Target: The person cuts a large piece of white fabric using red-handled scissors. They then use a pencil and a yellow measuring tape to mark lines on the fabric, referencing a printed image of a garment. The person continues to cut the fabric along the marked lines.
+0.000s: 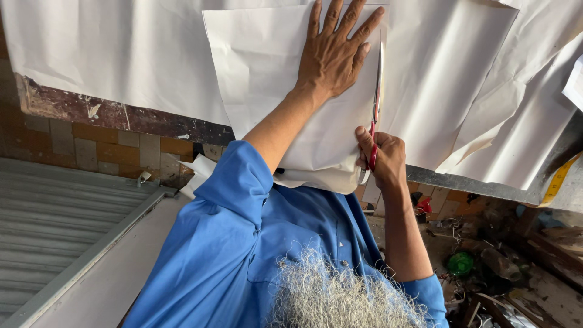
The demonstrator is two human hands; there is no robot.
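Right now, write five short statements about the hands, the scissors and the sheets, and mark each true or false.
1. The left hand lies flat on a white sheet. True.
2. The right hand holds a knife. False: it holds red-handled scissors.
3. The scissors run along the sheet's right edge. True.
4. The sleeves are green. False: they are blue.
5. A yellow tape measure hangs at the table's right end. True.

Matt white paper (267, 67); glossy metal scissors (378, 85).
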